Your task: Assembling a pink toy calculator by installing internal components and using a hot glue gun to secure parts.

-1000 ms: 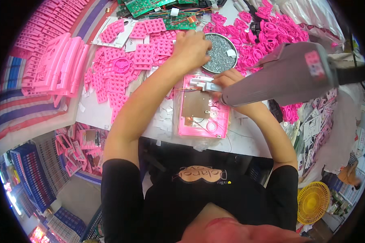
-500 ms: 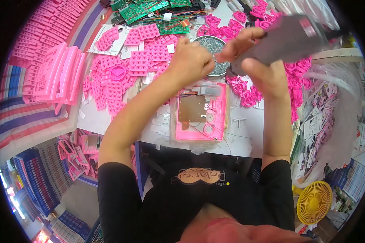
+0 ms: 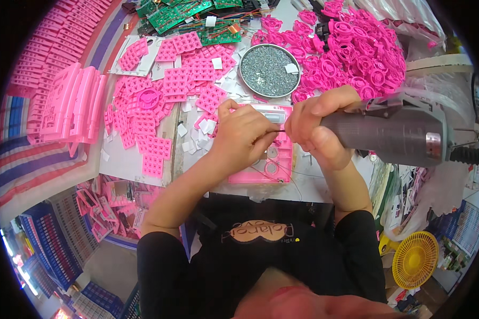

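My right hand [image 3: 324,122] grips a dark grey electric screwdriver [image 3: 388,130], held almost level with its bit pointing left. My left hand [image 3: 244,132] is closed in a pinch at the tip of the thin bit; whatever sits between the fingertips is too small to make out. Both hands are above a pink plastic casing [image 3: 239,177], which lies open side up on the table and is partly covered by them. Wires and a round ring show in its lower part. Just beyond stands a round metal tin [image 3: 241,80] of small screws.
Pink button pads [image 3: 144,119] lie heaped at the left, with white paper bits near them. Pink ring-shaped parts [image 3: 356,53] are piled at the right. Green circuit boards [image 3: 170,18] with wires lie at the back. A yellow fan [image 3: 415,259] stands lower right.
My left hand has come from the screw tin's edge down over the casing. The right hand has lowered and turned the screwdriver, bringing its bit to the left fingertips.
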Motion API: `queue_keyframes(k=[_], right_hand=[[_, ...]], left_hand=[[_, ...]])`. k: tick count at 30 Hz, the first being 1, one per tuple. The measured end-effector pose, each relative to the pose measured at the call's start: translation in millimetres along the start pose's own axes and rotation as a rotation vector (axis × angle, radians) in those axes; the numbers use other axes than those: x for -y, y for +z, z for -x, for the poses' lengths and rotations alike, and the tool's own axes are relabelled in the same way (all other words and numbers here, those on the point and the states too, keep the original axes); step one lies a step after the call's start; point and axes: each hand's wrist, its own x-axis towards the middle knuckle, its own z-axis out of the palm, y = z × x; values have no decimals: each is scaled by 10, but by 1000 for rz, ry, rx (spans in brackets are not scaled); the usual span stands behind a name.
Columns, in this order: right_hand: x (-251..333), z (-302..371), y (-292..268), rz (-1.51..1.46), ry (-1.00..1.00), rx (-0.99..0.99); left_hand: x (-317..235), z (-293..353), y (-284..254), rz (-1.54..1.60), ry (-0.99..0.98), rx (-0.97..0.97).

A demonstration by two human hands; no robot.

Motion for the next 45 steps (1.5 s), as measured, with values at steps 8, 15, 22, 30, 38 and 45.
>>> queue_keyframes(k=[8,15,22,30,38,45], right_hand=[[-210,-71,-219,127,-76,-71],[-563,4,-340,274,50,-94],[-533,-47,-297,445,12,-14],[-54,-92,-921,697,410,-194],[64,672,-1328,1357,627,-95],[77,623,-499,1041,293,474]], left_hand=[[-62,-115,105,-339,-61,-142],[162,-21,217,-350,-59,-18],[235,-104,175,-241,-34,93],[113,49,-499,-74,-42,16],[-511,1584,-2464,-178,-742,284],[-404,1662,-1873,-462,-569,-9]])
